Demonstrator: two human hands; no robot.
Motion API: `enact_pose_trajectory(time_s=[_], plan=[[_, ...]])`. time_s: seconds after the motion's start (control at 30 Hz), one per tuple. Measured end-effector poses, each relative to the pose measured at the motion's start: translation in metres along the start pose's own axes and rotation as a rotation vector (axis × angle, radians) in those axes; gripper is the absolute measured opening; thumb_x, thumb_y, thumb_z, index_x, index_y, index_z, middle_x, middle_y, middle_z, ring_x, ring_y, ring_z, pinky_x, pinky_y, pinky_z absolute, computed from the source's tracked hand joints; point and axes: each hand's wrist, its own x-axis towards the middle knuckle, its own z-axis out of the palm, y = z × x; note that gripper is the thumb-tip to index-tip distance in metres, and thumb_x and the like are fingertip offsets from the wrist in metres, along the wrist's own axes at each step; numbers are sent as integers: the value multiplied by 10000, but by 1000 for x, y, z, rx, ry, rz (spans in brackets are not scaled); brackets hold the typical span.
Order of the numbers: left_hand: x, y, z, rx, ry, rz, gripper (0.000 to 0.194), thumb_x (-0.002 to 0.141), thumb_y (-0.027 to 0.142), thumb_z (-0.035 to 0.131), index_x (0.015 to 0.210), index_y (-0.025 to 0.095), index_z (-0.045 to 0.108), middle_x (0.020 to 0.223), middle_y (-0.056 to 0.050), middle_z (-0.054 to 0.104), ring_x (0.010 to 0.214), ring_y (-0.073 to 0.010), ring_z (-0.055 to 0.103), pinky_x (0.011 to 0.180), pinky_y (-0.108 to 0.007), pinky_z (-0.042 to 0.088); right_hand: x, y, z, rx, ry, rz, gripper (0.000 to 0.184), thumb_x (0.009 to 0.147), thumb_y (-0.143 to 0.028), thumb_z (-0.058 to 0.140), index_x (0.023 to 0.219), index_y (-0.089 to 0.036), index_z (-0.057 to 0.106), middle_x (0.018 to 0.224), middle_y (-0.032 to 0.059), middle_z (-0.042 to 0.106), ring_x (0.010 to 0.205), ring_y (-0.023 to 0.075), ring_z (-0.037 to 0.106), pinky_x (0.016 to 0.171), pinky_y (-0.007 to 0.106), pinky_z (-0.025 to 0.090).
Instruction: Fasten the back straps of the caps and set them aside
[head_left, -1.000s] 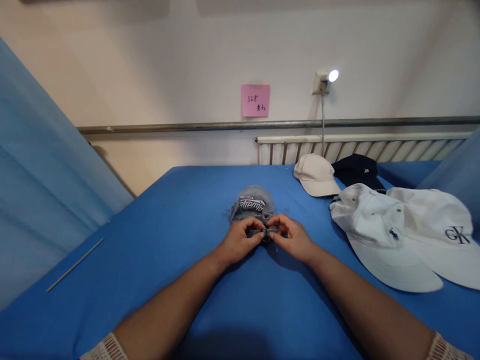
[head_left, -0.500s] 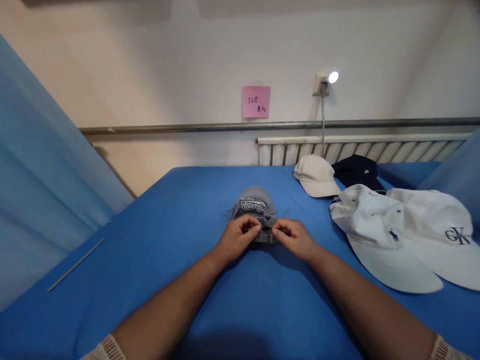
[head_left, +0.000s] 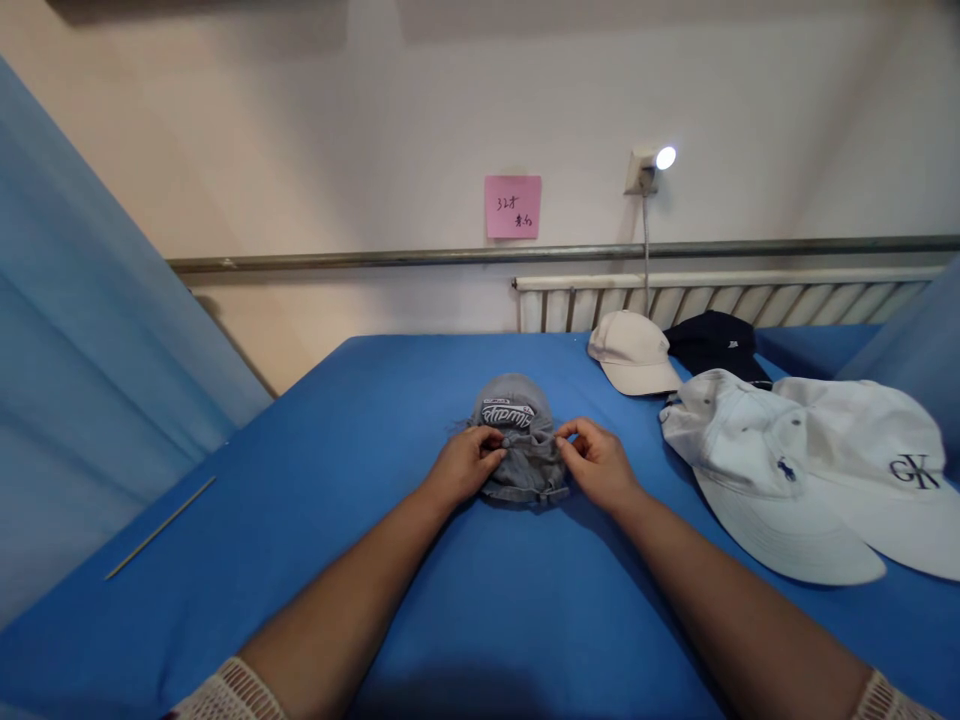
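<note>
A grey baseball cap (head_left: 529, 468) with frayed edges lies on the blue-covered table, its crumpled fabric and back strap toward me. A dark label with white lettering shows on its far part. At the cap's left side, my left hand (head_left: 471, 460) pinches the fabric between thumb and fingers. My right hand (head_left: 596, 460) is closed on the cap's right edge, thumb and forefinger together. The fingertips partly cover the cap's sides.
To the right lie a beige cap (head_left: 634, 350), a navy cap (head_left: 716, 340), a pale cap with a small emblem (head_left: 750, 440) and a white lettered cap (head_left: 877, 430). A thin stick (head_left: 161, 527) rests at left. Blue curtains (head_left: 90, 350) hang at the sides.
The cap's near part with the strap now spreads out toward me, with more fabric showing. Both hands have shifted slightly apart and away, from the strap to the cap's sides.
</note>
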Motion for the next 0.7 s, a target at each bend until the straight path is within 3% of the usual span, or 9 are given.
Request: enact_pose_trajectory(time_s=[0.23, 0.43, 0.7], plan=[[8, 6, 9, 277, 1, 33, 211, 784, 260, 612, 973, 184, 668, 943, -73, 680, 844, -205, 612, 737, -301, 448, -3, 14, 19, 141, -182, 80, 108, 788, -285, 548, 817, -213, 623, 669, -30, 596, 533, 112, 506, 494, 218, 371], [6, 12, 8, 371, 23, 24, 143, 825, 272, 546, 904, 184, 628, 888, -67, 663, 780, -200, 605, 644, -281, 410, -3, 16, 19, 174, -278, 92, 87, 774, -264, 553, 807, -208, 612, 688, -25, 592, 571, 114, 502, 520, 217, 379], [-7, 30, -11, 266, 258, 148, 191, 891, 294, 486, 1018, 192, 586, 925, -50, 636, 813, -173, 596, 746, -286, 455, -3, 14, 17, 215, -302, 59, 81, 787, -259, 553, 760, -200, 602, 641, -33, 592, 559, 107, 507, 506, 205, 387]])
